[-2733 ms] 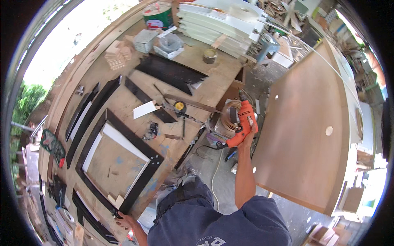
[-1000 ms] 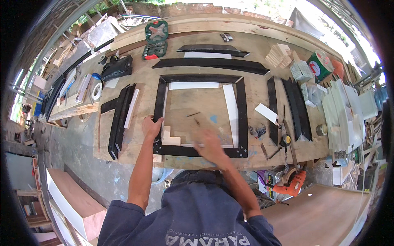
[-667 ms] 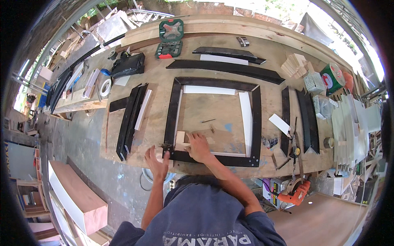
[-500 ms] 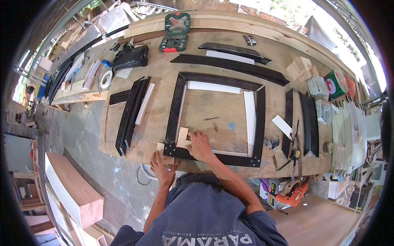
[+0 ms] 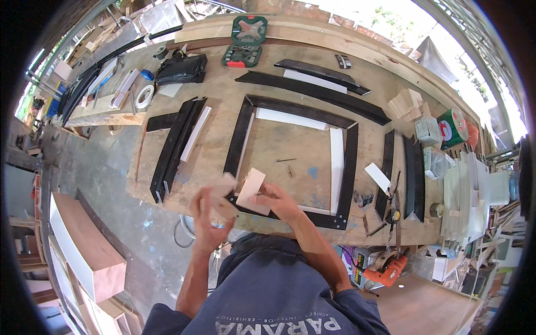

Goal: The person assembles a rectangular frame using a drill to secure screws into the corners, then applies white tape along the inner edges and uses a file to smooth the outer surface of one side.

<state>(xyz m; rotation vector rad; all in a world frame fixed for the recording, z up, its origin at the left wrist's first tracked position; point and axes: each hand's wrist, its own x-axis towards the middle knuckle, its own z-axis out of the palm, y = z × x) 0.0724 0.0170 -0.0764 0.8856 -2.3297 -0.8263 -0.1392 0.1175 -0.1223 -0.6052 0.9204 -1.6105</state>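
currently: right hand [image 5: 277, 202] pinches pale wood block [image 5: 253, 185] between thumb and fingers; left hand [image 5: 210, 229], blurred, has fingers curled around another wood piece [image 5: 226, 210] | both over black frame [image 5: 348, 181] at its near-left corner, frame flat on bench [image 5: 301, 139] | probably best: grip lightly, keep pieces clear of frame edges, don't nudge corner

One head-worn fisheye camera is looking down over the wearer's shirt [image 5: 273, 285], facing the worktop [image 5: 296, 142] from nearby.

Wooden blocks [image 5: 252, 188] lifted from around one corner of the black frame [image 5: 350, 167], now in both hands [image 5: 281, 203]
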